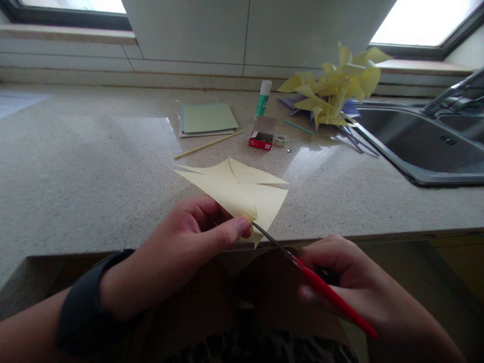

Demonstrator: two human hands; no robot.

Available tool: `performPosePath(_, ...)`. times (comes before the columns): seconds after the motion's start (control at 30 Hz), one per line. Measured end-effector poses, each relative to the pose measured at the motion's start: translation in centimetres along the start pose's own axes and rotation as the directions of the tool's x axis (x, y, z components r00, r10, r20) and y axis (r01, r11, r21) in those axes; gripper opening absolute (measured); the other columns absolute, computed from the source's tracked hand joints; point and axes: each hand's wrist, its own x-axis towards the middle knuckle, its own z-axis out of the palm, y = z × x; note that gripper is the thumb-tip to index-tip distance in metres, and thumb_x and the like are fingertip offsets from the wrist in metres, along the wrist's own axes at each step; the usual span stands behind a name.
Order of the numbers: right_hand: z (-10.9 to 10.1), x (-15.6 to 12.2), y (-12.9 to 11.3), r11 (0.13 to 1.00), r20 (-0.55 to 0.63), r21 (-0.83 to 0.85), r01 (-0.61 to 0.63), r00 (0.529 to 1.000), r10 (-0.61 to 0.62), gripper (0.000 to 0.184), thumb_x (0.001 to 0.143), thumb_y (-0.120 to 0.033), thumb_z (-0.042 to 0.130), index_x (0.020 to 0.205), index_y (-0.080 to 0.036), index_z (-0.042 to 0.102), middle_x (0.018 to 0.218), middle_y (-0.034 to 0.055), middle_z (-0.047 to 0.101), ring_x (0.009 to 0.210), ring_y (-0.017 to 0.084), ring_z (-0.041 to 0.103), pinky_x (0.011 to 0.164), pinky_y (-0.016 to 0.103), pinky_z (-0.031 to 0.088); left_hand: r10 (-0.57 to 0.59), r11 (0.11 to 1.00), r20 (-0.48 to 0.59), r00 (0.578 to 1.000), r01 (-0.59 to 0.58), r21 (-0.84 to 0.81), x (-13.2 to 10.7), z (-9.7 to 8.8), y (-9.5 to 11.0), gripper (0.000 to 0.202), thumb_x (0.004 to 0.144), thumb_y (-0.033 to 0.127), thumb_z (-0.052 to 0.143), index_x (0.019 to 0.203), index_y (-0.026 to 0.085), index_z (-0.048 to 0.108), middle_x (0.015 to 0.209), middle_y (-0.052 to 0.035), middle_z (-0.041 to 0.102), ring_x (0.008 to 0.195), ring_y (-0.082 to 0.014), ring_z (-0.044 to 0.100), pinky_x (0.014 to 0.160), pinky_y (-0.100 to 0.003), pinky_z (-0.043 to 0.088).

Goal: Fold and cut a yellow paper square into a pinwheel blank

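A pale yellow square of paper (242, 189) with slits running in from its corners is above the counter's front edge. My left hand (212, 224) pinches its near corner between thumb and fingers, where a small piece of the paper is folded over. In my right hand (340, 272) are red-handled scissors (321, 285), seen nearly edge-on. Their thin metal tip touches or almost touches the paper beside my left thumb; I cannot tell which. The fingers under the paper are partly hidden.
On the speckled counter (94, 166) are stacked paper sheets (209, 118), a thin stick (207, 145), a glue stick (263, 98), a small red box (260, 141), a tape roll (280, 140) and a thin green stick (298, 126). Yellow paper pinwheels (333, 91) lie by the sink (427, 146).
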Motion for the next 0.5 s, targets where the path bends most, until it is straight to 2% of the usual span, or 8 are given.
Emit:
performPosePath(0.07,-0.14,0.06,0.11,0.997,0.081,0.026,-0.069,0.994,0.067,0.040,0.085,-0.049,0.070,0.064,-0.017,0.061,0.060,0.0009,0.051,0.058,0.012,0.045,0.045,0.024,0.031,-0.001,1.000,-0.003,1.000,0.001,0.001,0.01,0.00,0.05,0.008,0.086,0.037,0.078,0.087,0.028,0.078,0.085,0.0073,0.079,0.077,-0.0070,0.070,0.067,-0.010,0.053)
performPosePath(0.13,-0.24,0.15,0.12,0.995,0.111,0.031,-0.100,0.989,0.096,0.041,0.085,-0.050,0.069,0.063,-0.017,0.059,0.061,0.0005,0.049,0.059,0.012,0.043,0.046,0.024,0.030,-0.001,1.000,-0.003,1.000,0.001,0.005,0.02,0.00,0.10,0.009,0.086,0.037,0.078,0.086,0.028,0.078,0.085,0.0071,0.079,0.077,-0.0072,0.070,0.066,-0.010,0.052)
performPosePath(0.5,-0.08,0.04,-0.41,0.995,0.078,0.048,-0.083,0.994,0.079,0.038,0.086,-0.046,0.069,0.061,-0.019,0.060,0.056,-0.0011,0.046,0.053,0.011,0.038,0.043,0.024,0.028,-0.016,1.000,-0.040,0.999,0.017,0.023,-0.04,0.12,0.17,0.014,0.084,0.038,0.079,0.085,0.024,0.078,0.084,0.0021,0.079,0.074,-0.0107,0.070,0.065,-0.015,0.053)
